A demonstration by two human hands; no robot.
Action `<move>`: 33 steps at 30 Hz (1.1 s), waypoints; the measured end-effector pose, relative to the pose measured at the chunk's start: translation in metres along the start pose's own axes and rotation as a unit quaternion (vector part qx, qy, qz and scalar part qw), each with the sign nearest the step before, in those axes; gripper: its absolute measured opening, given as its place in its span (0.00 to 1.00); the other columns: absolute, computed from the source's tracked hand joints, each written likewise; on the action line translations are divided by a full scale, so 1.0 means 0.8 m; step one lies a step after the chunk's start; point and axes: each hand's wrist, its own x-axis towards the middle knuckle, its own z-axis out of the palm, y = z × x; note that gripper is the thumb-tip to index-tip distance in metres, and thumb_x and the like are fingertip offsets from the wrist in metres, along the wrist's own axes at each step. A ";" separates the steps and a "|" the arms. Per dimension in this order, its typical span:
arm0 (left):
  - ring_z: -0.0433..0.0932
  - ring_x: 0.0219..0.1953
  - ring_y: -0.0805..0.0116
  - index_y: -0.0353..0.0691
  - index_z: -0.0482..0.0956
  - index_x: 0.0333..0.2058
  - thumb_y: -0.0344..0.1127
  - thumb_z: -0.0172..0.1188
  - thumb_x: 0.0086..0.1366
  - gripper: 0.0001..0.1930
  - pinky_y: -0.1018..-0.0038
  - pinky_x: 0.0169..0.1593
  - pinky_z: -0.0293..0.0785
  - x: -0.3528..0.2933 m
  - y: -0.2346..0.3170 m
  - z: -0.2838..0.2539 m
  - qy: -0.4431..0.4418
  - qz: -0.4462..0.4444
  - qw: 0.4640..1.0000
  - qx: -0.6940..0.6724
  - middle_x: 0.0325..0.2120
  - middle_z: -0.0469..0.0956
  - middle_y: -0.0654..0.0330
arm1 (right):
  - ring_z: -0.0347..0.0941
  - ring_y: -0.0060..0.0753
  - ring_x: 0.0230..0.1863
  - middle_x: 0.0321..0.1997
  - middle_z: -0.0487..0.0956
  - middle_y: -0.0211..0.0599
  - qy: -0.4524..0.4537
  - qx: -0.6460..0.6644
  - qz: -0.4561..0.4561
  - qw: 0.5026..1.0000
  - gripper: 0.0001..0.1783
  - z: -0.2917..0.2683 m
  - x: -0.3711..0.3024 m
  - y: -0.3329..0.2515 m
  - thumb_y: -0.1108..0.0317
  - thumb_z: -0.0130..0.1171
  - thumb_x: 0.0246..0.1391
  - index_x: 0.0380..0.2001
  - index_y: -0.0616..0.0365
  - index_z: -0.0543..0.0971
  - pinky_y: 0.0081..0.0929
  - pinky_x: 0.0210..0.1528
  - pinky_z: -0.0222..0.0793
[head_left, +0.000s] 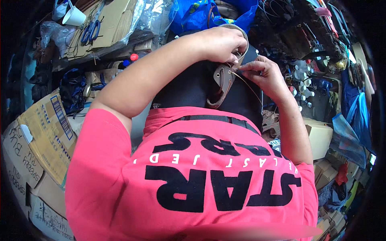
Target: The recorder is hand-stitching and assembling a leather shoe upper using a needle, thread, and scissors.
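1. We see both hands working at chest height over a dark lap, w/ a brown leather strap piece between them.
2. Left hand: fingers curled shut, pinching the upper end of the strap where it meets a pale curved band. Forearm crosses the view from lower left.
3. Right hand: fingertips pinched together just right of the strap, gripping a thin thread that runs down and to the right in a curve. Whether a needle is held, we cannot tell.
4. Strap: hangs below the left hand, tilted, w/ holes near its top; lower end rests on the dark lap, above the pink shirt.
5. Surroundings, left: cardboard boxes; blue scissors on flattened cardboard; white paper cup at top left.
6. Surroundings, top and right: blue bag beyond the hands; white bottles near the right hand; pale box by the right elbow.
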 end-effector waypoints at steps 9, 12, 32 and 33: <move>0.74 0.47 0.59 0.44 0.78 0.37 0.36 0.69 0.44 0.18 0.68 0.50 0.72 0.013 -0.008 -0.004 -0.042 0.015 0.999 0.018 0.45 0.72 0.59 | 0.71 0.30 0.29 0.26 0.73 0.34 0.015 0.011 -0.022 1.000 0.09 0.000 -0.002 0.001 0.75 0.64 0.44 0.32 0.54 0.83 0.26 0.32 0.69; 0.75 0.47 0.59 0.44 0.78 0.37 0.38 0.69 0.45 0.18 0.68 0.50 0.72 0.023 -0.010 -0.008 -0.140 0.013 0.989 0.051 0.45 0.72 0.59 | 0.71 0.32 0.29 0.25 0.73 0.35 0.009 0.026 -0.017 0.999 0.09 -0.001 -0.001 0.001 0.75 0.64 0.44 0.31 0.54 0.83 0.27 0.32 0.68; 0.76 0.35 0.64 0.40 0.82 0.36 0.31 0.64 0.51 0.11 0.71 0.41 0.71 0.029 -0.023 -0.010 -0.246 -0.021 0.952 -0.180 0.29 0.77 0.56 | 0.72 0.34 0.27 0.23 0.73 0.37 0.009 -0.022 -0.044 0.999 0.10 -0.007 -0.004 -0.006 0.75 0.65 0.40 0.31 0.53 0.83 0.28 0.29 0.69; 0.76 0.35 0.64 0.41 0.83 0.37 0.29 0.63 0.52 0.12 0.72 0.41 0.71 0.027 -0.027 -0.008 -0.243 -0.026 0.946 -0.214 0.30 0.77 0.57 | 0.72 0.34 0.27 0.23 0.73 0.36 0.012 -0.020 -0.041 0.999 0.10 -0.007 -0.004 -0.005 0.75 0.65 0.40 0.31 0.53 0.83 0.29 0.29 0.69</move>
